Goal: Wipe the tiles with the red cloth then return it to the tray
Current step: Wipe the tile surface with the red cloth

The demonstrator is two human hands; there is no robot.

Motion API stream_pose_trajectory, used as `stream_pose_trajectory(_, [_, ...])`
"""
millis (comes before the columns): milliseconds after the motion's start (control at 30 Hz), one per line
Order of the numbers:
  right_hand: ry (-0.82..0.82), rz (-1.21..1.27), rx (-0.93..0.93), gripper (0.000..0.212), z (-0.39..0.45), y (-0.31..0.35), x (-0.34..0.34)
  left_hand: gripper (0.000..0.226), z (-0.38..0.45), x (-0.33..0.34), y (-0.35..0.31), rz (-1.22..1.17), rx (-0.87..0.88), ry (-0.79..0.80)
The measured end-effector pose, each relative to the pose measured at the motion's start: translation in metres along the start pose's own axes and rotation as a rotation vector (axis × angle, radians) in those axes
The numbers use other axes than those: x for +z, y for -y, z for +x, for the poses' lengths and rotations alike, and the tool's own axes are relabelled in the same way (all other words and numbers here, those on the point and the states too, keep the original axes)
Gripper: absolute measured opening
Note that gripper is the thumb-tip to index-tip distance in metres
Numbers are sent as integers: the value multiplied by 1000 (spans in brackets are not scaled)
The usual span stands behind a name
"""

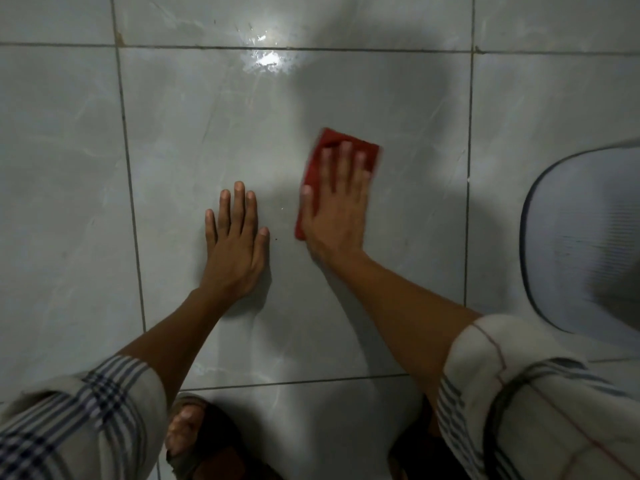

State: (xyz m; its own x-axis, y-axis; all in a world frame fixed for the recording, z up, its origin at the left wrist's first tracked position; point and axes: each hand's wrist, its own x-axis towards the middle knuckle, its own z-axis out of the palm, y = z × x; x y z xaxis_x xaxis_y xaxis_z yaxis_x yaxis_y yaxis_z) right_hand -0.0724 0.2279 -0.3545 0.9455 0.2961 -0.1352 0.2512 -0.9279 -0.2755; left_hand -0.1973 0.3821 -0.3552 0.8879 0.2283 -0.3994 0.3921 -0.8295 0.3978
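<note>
The left hand (235,237) lies flat on the floor tile (173,150), fingers spread and holding nothing; I'd say it is there to prop the crouching person. Just beside it, the right hand (337,209) presses the red cloth (346,147) flat against the same tile, fingers stretched out over it, palm weight doing the rubbing. Well apart at the right edge sits the pale tray (581,237), seemingly kept within reach for the cloth's return.
</note>
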Motion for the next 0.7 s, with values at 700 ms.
stream_pose_trajectory(700, [168, 28, -387, 77, -82, -63, -15, 70, 2, 15, -7, 93, -42, -146])
